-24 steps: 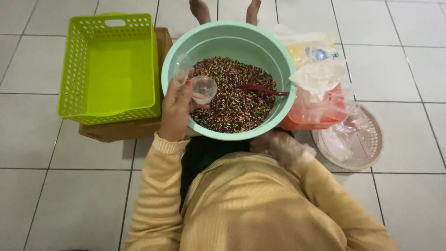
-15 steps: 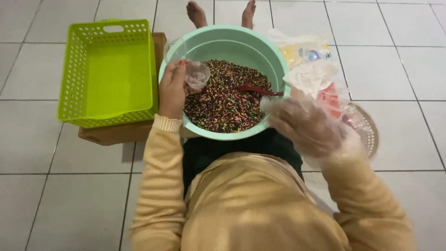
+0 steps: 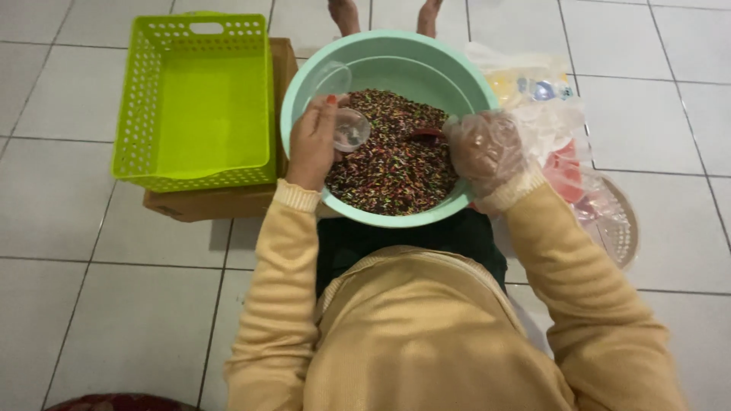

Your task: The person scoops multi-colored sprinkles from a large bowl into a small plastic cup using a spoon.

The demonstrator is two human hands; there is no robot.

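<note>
A mint green bowl (image 3: pixel 396 57) rests on my lap, filled with dark, many-coloured sprinkles (image 3: pixel 392 164). My left hand (image 3: pixel 312 144) grips a small clear plastic cup (image 3: pixel 346 125) over the bowl's left side, its hinged lid flipped up. My right hand (image 3: pixel 483 148), inside a clear plastic glove, hovers at the bowl's right rim with fingers curled, right by a red spoon (image 3: pixel 426 135) that lies in the sprinkles. Whether the fingers touch the spoon is unclear.
A lime green perforated basket (image 3: pixel 198 99) sits on a cardboard box (image 3: pixel 221 202) to the left. Plastic bags (image 3: pixel 537 99) with packets and a round woven tray (image 3: pixel 620 228) lie to the right on the white tiled floor. Bare feet (image 3: pixel 384 15) show beyond the bowl.
My gloved right hand came up from my lap and reached to the bowl's right rim. The left hand, still gripping the cup, shifted slightly over the bowl's left edge.
</note>
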